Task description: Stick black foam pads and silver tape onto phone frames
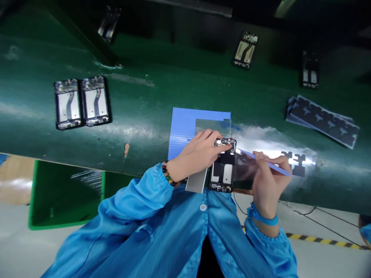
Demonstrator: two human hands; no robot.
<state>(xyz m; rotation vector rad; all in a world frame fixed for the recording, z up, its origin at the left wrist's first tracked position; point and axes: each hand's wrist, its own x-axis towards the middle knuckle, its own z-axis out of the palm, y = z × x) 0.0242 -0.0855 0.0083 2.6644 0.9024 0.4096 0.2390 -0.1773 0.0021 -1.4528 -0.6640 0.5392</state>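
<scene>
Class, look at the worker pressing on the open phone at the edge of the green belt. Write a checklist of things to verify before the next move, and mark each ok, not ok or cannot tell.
1. Left hand fingertips press the top of the open phone: ok.
2. Phone lies flat on the blue jig: cannot tell.
3. Right hand grips the blue stick: ok.
4. Clear film sheet is off the phone: not ok, its edge overlaps it.
5. Black sticker on the film is within reach: ok.
6. Two finished phones sit apart on the belt: ok.
</scene>
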